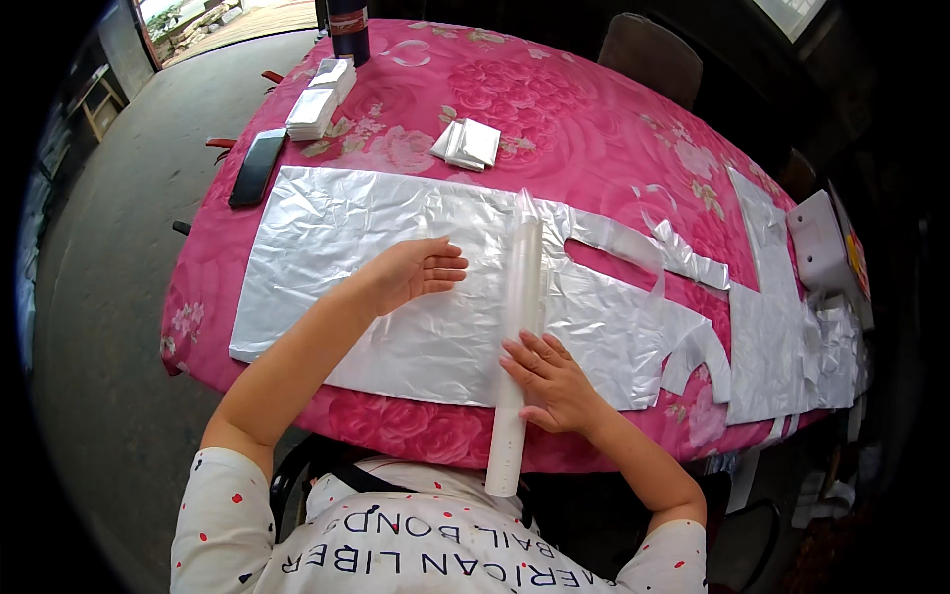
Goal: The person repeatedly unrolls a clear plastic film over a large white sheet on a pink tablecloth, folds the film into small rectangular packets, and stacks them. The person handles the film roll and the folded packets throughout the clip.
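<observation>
Tablecloth [584, 99] is super pink rose-print, plastic sheet [445, 342] is kinda silvery, tube [518, 287] whitish, shirt [435, 525] white with red specks.

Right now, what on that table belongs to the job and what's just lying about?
In use, by the look of it:
- long pale bar, under the right hand's fingers
- silvery plastic sheet with handle-like loops, spread flat beneath it
- folded white packets, probably related

Likely just lying about:
- phone, left edge
- dark bottle, far edge
</observation>
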Action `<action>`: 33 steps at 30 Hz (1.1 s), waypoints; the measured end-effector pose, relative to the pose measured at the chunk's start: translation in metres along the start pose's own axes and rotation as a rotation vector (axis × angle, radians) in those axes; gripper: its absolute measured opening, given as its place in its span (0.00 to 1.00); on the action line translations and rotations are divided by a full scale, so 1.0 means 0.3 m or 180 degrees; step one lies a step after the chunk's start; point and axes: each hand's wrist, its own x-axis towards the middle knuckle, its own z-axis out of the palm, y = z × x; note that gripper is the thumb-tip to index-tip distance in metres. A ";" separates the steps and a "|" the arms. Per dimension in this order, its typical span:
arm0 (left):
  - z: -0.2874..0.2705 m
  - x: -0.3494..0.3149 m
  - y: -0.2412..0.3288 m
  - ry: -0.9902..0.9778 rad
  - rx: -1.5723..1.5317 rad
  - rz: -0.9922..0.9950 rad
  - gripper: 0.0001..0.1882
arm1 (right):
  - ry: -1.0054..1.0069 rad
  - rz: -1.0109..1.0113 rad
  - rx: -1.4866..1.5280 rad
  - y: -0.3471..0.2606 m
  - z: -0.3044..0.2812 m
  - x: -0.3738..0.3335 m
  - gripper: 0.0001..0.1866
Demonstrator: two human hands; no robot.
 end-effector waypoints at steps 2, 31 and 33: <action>-0.087 -0.099 0.005 0.0154 0.0297 0.0364 0.20 | 0.0074 -0.0275 0.0215 -0.041 0.042 0.142 0.32; -0.359 -0.821 -0.321 0.2915 0.3687 0.0727 0.34 | 0.0973 0.0094 0.0226 -0.451 0.522 1.127 0.32; -0.381 -0.824 -0.322 0.2700 0.3365 0.0796 0.33 | 0.1339 0.0595 0.0464 -0.470 0.546 1.120 0.38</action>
